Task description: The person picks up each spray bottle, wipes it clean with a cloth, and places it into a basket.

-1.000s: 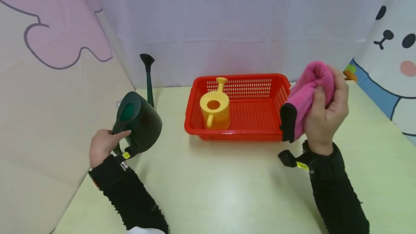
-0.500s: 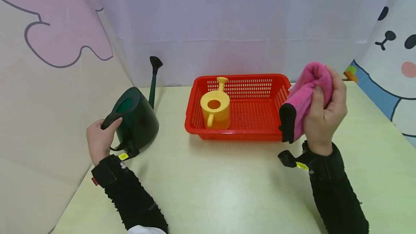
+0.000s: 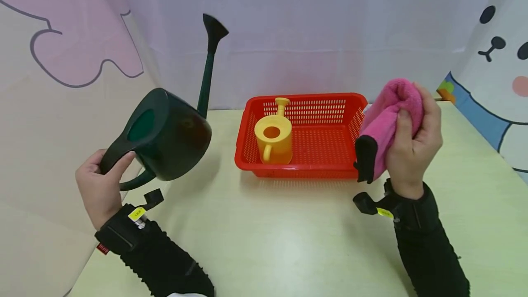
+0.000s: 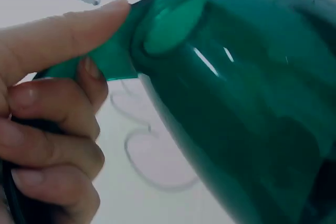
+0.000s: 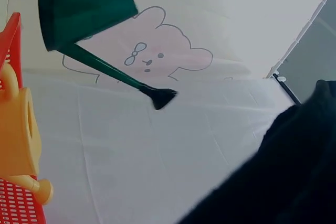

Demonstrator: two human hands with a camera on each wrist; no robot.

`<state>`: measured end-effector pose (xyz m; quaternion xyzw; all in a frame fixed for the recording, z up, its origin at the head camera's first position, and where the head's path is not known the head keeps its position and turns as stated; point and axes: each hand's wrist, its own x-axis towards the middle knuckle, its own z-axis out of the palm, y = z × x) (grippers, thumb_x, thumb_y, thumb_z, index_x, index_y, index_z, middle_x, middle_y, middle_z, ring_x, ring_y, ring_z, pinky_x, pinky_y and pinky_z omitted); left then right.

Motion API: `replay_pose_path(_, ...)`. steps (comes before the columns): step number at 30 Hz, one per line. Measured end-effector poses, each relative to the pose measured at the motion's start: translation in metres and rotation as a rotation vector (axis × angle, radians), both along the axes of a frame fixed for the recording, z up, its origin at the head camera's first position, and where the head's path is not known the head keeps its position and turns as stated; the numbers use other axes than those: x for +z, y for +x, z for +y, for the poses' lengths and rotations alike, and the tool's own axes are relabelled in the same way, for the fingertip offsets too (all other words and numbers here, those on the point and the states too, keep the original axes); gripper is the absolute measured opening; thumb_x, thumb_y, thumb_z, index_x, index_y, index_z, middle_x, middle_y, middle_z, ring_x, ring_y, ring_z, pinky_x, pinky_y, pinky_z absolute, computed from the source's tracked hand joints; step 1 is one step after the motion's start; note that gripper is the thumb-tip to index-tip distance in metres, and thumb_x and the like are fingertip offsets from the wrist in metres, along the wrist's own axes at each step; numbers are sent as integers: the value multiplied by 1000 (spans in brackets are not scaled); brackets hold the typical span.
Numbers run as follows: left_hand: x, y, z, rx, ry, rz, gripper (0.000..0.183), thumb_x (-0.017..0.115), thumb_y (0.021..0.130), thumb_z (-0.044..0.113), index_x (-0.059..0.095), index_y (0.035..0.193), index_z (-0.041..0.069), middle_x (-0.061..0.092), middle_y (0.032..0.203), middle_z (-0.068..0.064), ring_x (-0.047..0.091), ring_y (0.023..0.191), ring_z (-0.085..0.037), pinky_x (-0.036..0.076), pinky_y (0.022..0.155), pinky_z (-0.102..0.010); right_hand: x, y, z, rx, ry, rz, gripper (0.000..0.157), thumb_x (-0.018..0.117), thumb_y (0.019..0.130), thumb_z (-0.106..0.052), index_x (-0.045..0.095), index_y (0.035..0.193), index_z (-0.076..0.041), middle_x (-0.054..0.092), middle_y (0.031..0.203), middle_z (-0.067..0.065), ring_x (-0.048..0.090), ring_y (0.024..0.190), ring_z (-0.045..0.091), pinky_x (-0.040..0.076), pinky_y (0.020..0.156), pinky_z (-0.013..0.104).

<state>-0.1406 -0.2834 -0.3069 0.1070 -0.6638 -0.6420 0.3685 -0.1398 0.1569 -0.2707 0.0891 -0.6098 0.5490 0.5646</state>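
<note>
My left hand [image 3: 99, 187] grips the handle of a dark green watering can [image 3: 181, 143], held up over the left side of the table. Its long spout points up and away, ending in a flared rose. In the left wrist view the fingers curl round the handle, and the thumb lies along its top near the opening of the green can [image 4: 236, 103]. Over on the right, my right hand [image 3: 412, 150] holds a folded pink cloth [image 3: 396, 104] with a black edge, raised beside the basket. A dark fuzzy shape [image 5: 283, 166] fills the lower right of the right wrist view.
A red plastic basket [image 3: 305, 168] stands at the table's back middle. Inside its left end sits a small yellow watering can [image 3: 281, 150], upright with its handle towards me. White cloth [image 3: 309, 26] hangs behind the table [image 3: 264, 242], and printed cartoon sheets flank both sides.
The green watering can has risen and come nearer, its spout climbing and leaning right. My left hand has shifted left and its grip on the handle has changed. The right hand stays nearly still.
</note>
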Motion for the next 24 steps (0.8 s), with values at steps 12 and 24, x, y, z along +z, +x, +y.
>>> replay_pose_path(12, 25, -10, 81, -286, -37, 510, 18, 69, 66, 5, 62, 76, -8, 50, 61, -3, 37, 58, -19, 28, 49, -23, -3, 16, -24, 152, -50, 147, 29, 46, 78, 2, 52, 105, 11, 61, 104, 11, 51, 96, 27, 45, 86, 27)
replay_pose_path(24, 36, -21, 149, -999, 110, 175, 9, 54, 80, 8, 54, 72, 8, 33, 52, 1, 26, 40, -13, 15, 38, -27, -9, 6, -49, 34, 13, 318, 31, 52, 83, -14, 49, 103, 10, 61, 105, 14, 52, 97, 30, 44, 88, 30)
